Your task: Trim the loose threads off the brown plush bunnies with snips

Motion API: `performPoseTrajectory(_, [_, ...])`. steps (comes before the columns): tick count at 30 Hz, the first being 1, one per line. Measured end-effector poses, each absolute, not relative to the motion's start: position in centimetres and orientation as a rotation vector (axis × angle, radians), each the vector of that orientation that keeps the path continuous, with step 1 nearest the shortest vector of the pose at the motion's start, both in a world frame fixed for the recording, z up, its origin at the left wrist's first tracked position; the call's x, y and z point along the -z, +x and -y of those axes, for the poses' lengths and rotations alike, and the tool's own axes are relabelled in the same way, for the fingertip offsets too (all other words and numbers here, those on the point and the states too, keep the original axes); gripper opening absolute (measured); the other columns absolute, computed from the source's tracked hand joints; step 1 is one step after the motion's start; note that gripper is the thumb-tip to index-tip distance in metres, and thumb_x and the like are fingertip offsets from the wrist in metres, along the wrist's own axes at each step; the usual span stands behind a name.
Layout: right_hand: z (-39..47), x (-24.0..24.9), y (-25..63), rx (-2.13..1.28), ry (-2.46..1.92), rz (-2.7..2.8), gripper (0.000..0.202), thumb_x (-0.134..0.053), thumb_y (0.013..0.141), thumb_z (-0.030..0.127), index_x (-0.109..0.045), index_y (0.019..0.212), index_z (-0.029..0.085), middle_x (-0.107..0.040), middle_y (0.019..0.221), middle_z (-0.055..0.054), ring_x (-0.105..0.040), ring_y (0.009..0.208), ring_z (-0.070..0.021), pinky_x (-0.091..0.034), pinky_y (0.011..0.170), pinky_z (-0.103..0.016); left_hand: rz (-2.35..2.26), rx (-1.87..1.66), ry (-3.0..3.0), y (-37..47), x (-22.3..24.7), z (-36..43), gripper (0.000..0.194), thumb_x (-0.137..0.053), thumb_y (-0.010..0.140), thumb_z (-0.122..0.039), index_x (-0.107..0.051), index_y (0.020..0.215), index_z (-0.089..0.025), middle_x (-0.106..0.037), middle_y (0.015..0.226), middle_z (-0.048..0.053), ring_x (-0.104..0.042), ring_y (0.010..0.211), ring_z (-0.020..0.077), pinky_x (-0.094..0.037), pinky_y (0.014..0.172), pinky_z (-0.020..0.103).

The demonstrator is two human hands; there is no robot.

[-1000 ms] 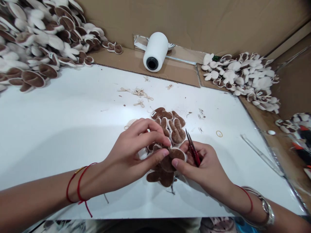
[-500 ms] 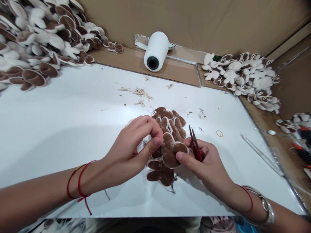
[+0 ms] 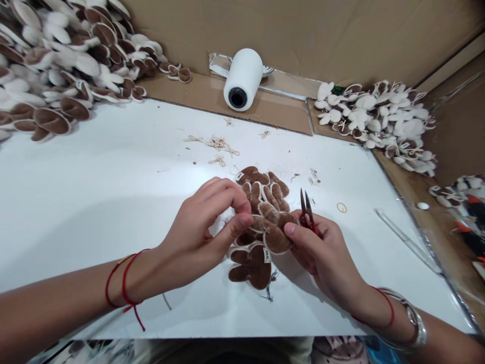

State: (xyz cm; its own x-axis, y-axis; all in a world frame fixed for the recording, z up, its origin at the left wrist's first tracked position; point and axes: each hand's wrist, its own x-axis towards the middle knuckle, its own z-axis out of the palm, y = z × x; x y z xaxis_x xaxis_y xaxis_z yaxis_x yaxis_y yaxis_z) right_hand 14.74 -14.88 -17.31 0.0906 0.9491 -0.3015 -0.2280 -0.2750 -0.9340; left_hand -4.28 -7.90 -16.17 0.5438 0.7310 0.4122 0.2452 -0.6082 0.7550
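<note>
Right hand [image 3: 328,250] clamps toy [image 3: 277,236], scissors [image 3: 310,210]; left hand [image 3: 206,227] curled at toy's 9 o'clock, hold unclear. Scissors slip could nick toy.

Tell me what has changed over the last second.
The right hand moved right and slightly up, carrying the brown, white-edged plush piece and red-handled metal scissors. The left hand drew its fingertips leftward; whether they hold anything is unclear. The white cylindrical spool stayed put.

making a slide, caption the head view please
Right hand holds red-handled scissors and a brown plush piece, left hand close by, above a white table.
</note>
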Motion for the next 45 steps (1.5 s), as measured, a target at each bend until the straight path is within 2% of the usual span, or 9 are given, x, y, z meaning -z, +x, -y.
performPoseTrajectory(5, [14.7,17.7,14.9,-1.389,-1.335,0.742,0.031,-0.070,0.082,0.033,-0.053,0.062,0.018,-0.033,0.039,0.011,-0.019,0.036,-0.0042,-0.016,0.033,-0.017,-0.799,-0.990,2.162,-5.0,15.4,8.0,0.030,-0.038,0.094,-0.010,-0.045,0.067,-0.020,-0.051,0.067,0.000,-0.049,0.067,0.0145,-0.042,0.064,0.030])
performPoseTrajectory(12, [14.4,17.7,15.0,-1.350,-1.324,0.728,0.034,-0.071,0.082,0.033,-0.050,0.059,0.019,-0.034,0.038,0.010,-0.021,0.034,-0.0050,-0.018,0.032,-0.019,-0.193,-0.700,2.231,-4.8,15.4,8.3,0.009,-0.064,0.087,-0.015,-0.063,0.088,-0.023,-0.069,0.086,0.004,-0.061,0.085,0.0186,-0.052,0.082,0.031])
performPoseTrajectory(21, [14.5,17.4,15.0,-1.351,-1.328,0.702,0.029,-0.070,0.082,0.032,-0.056,0.062,0.018,-0.039,0.037,0.009,-0.026,0.033,-0.0045,-0.019,0.032,-0.017,-0.126,-0.745,2.184,-5.1,15.4,8.0,0.087,-0.087,0.061,-0.043,-0.048,0.137,-0.031,-0.050,0.136,0.010,-0.054,0.121,0.0279,-0.047,0.105,0.039])
performPoseTrajectory(27, [14.5,17.6,15.0,-1.385,-1.288,0.697,0.037,-0.071,0.082,0.033,-0.049,0.056,0.019,-0.036,0.036,0.010,-0.024,0.032,-0.0043,-0.018,0.031,-0.017,-0.401,-1.060,2.142,-5.2,15.0,8.2,0.053,-0.072,0.066,-0.067,-0.060,0.094,-0.024,-0.061,0.098,0.007,-0.060,0.086,0.0212,-0.055,0.075,0.036])
performPoseTrajectory(31, [14.6,17.7,15.0,-1.382,-1.297,0.691,0.033,-0.072,0.082,0.033,-0.051,0.060,0.019,-0.036,0.037,0.010,-0.022,0.033,-0.0044,-0.019,0.031,-0.017,-0.366,-0.981,2.200,-5.2,15.0,8.4,0.033,-0.066,0.083,-0.051,-0.053,0.070,-0.023,-0.059,0.073,0.002,-0.055,0.065,0.0167,-0.049,0.060,0.033])
performPoseTrajectory(33, [14.5,17.7,15.0,-1.382,-1.301,0.695,0.034,-0.071,0.082,0.033,-0.050,0.060,0.019,-0.035,0.037,0.010,-0.022,0.033,-0.0047,-0.018,0.032,-0.017,-0.276,-0.888,2.214,-5.0,15.3,8.5,0.018,-0.054,0.094,-0.031,-0.060,0.079,-0.025,-0.063,0.078,0.003,-0.059,0.072,0.0171,-0.051,0.069,0.033])
performPoseTrajectory(36, [14.4,17.5,14.8,-1.389,-1.314,0.694,0.036,-0.070,0.082,0.033,-0.048,0.057,0.019,-0.035,0.037,0.010,-0.024,0.034,-0.0051,-0.018,0.032,-0.018,-0.146,-0.793,2.201,-4.8,15.7,8.6,0.033,-0.044,0.094,-0.009,-0.063,0.107,-0.031,-0.065,0.100,0.005,-0.062,0.095,0.0177,-0.051,0.089,0.034])
performPoseTrajectory(40, [14.4,17.2,14.7,-1.372,-1.324,0.679,0.028,-0.071,0.080,0.031,-0.054,0.062,0.018,-0.038,0.042,0.009,-0.028,0.038,-0.0057,-0.020,0.035,-0.018,-0.131,-0.801,2.237,-5.1,15.6,8.3,0.052,-0.074,0.079,-0.025,-0.053,0.126,-0.031,-0.053,0.128,0.008,-0.056,0.114,0.0226,-0.048,0.099,0.034])
performPoseTrajectory(45, [14.4,17.3,14.8,-1.380,-1.312,0.682,0.032,-0.071,0.081,0.034,-0.052,0.061,0.019,-0.035,0.039,0.010,-0.023,0.035,-0.0050,-0.017,0.033,-0.018,-0.197,-0.786,2.292,-5.1,15.6,8.2,0.042,-0.073,0.079,-0.037,-0.059,0.117,-0.028,-0.063,0.112,0.007,-0.058,0.106,0.0244,-0.044,0.100,0.040])
